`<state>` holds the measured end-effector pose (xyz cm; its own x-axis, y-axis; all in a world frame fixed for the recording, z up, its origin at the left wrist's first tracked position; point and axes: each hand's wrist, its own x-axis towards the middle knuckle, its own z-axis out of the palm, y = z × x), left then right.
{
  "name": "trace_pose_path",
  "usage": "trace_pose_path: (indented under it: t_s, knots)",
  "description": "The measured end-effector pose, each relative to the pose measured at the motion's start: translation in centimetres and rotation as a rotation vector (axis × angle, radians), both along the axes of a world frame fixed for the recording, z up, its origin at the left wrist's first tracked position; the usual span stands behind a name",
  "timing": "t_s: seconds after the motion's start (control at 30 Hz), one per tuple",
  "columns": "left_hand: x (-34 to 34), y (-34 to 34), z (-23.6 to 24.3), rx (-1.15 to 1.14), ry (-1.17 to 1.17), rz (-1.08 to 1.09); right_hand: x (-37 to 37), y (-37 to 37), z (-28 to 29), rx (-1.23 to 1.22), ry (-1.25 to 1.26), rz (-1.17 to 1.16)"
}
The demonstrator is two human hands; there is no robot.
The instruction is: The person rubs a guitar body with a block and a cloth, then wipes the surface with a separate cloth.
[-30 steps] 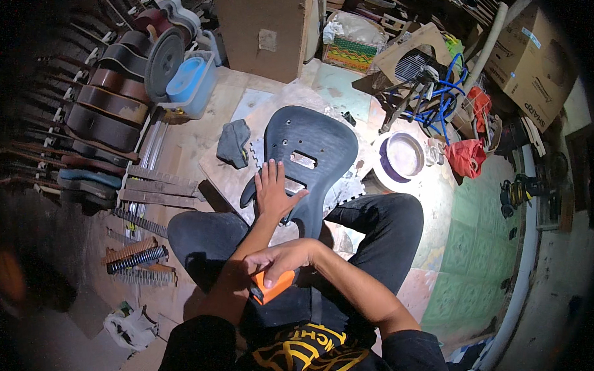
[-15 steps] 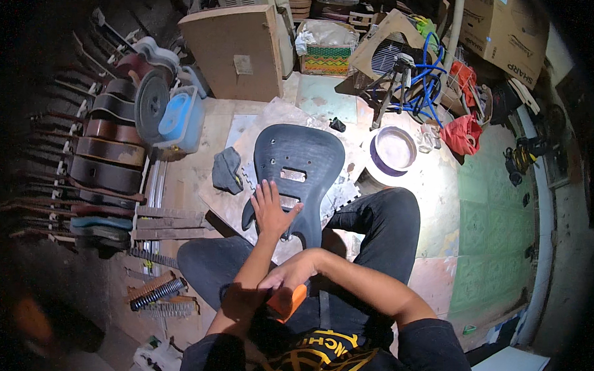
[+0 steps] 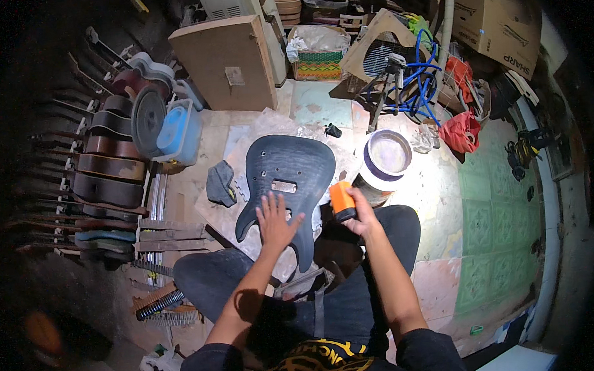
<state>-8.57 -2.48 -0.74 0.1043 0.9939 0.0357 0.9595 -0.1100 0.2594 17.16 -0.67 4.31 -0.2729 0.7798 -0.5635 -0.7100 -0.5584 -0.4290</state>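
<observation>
The person is sitting on the floor [image 3: 443, 199] with a dark grey electric guitar body [image 3: 290, 176] lying flat in front of the knees, its lower end resting over the lap. The left hand [image 3: 276, 221] is pressing down on the lower part of the guitar body, palm flat and fingers spread wide, its grip closing on nothing. The right hand [image 3: 361, 216] is hovering just to the right of the guitar body's lower edge, its grip wrapping around a small orange block [image 3: 342, 201], which is standing upright above the fingers; whether the block is touching the guitar body, I cannot tell.

Just right of the guitar body, a round white tub with a blue band [image 3: 386, 158] is sitting on the floor. To the left of the guitar body, a folded grey cloth [image 3: 220, 183] is lying beside its edge, and farther left a pale blue plastic container [image 3: 177, 132] is standing against a row of unfinished guitars [image 3: 107, 170]. Beyond the guitar body's upper end, a brown wooden board [image 3: 228, 59] is leaning upright. A red plastic bag [image 3: 461, 130] is lying well to the right, past the tub.
</observation>
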Motion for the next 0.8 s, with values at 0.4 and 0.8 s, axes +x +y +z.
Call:
trace_pose_path:
  t_s: [0.4,0.8]
  knots:
    - [-0.3,8.1,0.4,0.037,-0.022,0.297,-2.4,7.4,-2.1,0.5,-1.643,-0.319]
    - [-0.3,8.7,1.9,-0.07,-0.033,0.238,-3.7,10.6,-3.0,0.531,-2.018,-0.093]
